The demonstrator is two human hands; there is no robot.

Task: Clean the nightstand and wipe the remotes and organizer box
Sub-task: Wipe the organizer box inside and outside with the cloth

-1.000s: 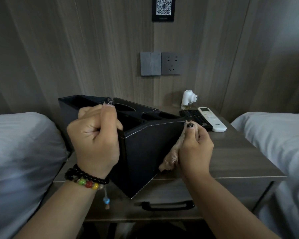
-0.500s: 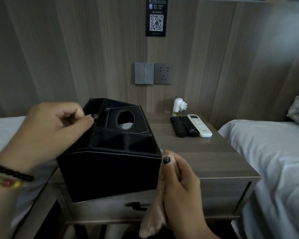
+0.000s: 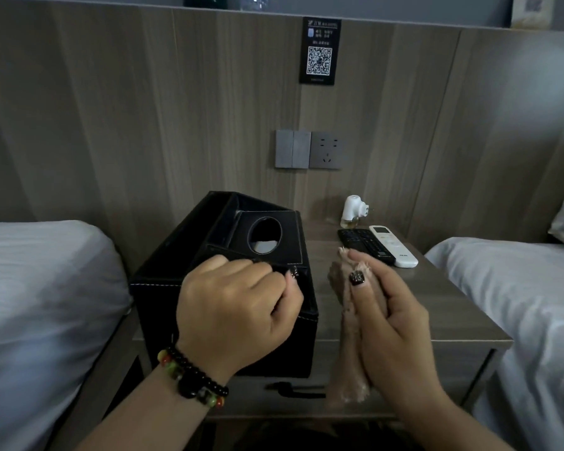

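Since a moment ago the box (image 3: pixel 223 288) is set down flat on the left of the nightstand (image 3: pixel 437 320), and the left hand (image 3: pixel 238 307) has moved onto its front rim, fingers curled over the edge. Right hand (image 3: pixel 388 320) is just beside the box, fingers and thumb pinching a brownish cloth (image 3: pixel 345 359). Black remote (image 3: pixel 365 244) and white remote (image 3: pixel 393 245) lie side by side at the back right.

I see bare forearms, no sleeves. My left wrist wears a black beaded bracelet (image 3: pixel 192 379) with coloured beads; thumbnails (image 3: pixel 358 277) carry dark glittery polish.
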